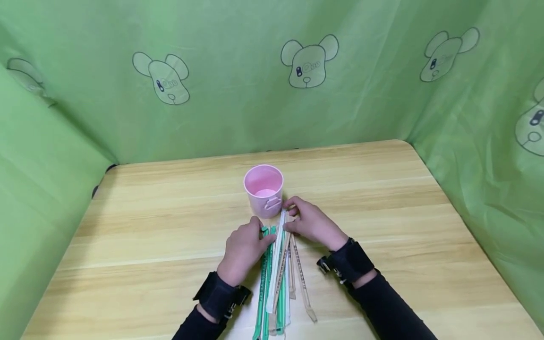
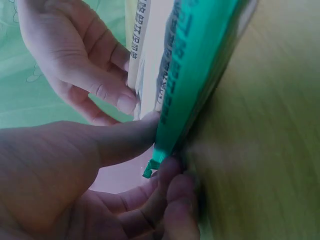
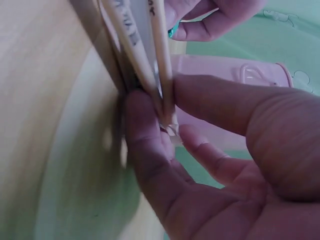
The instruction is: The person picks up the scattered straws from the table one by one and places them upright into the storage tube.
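Note:
A loose bundle of paper-wrapped straws lies on the table: green straws (image 1: 261, 288), a white straw (image 1: 275, 269) on top and brown straws (image 1: 302, 283) fanned out to the right. At the bundle's far end, my left hand (image 1: 242, 250) grips the green side between thumb and fingers. Opposite it, my right hand (image 1: 315, 225) pinches the far ends of brown and white straws; its thumb and index finger close round brown wrappers (image 3: 131, 45) in the right wrist view. Just beyond both hands stands a small pink bucket (image 1: 259, 207), upright, its inner floor visible.
The wood-grain table (image 1: 161, 217) extends to both sides of the bundle. A green curtain (image 1: 238, 108) printed with mouse heads rises along the back and the two sides. Each wrist wears a black strap (image 1: 352, 259) with a small camera.

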Motion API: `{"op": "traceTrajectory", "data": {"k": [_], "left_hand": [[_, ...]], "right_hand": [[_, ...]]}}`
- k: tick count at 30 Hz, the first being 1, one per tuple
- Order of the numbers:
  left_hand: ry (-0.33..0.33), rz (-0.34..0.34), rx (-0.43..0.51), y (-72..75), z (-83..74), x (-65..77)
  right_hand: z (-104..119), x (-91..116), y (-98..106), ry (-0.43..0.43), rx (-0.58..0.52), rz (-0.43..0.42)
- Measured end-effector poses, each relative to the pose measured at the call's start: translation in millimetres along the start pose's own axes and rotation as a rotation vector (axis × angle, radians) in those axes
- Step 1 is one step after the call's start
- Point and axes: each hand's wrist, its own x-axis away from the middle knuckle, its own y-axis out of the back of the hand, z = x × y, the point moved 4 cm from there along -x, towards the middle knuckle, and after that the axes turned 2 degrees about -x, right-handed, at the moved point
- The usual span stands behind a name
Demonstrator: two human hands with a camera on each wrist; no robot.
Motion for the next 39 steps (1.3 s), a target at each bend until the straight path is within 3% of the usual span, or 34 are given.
{"op": "traceTrajectory", "data": {"k": [9,25,32,39], "left_hand": [[0.025,0.016,0.078,2.3,6.7,-2.5],[0.034,0.072,0.195,8.2,16.4,-6.4],[0.057,0.089,0.239,8.2,20.4,-8.2],[0.05,0.114,0.315,8.9,25.7,-11.3]], "right_hand": [[-9.0,-1.4,3.7,0.026,-0.18,-0.003],[-4.9,-1.8,16.8,-0.047,-0.439,-0.07],[2.6,0.7,32.7,-0.001,-0.448,-0.158],[14.0,6.6,46.7,0.028,-0.631,-0.18]]}}
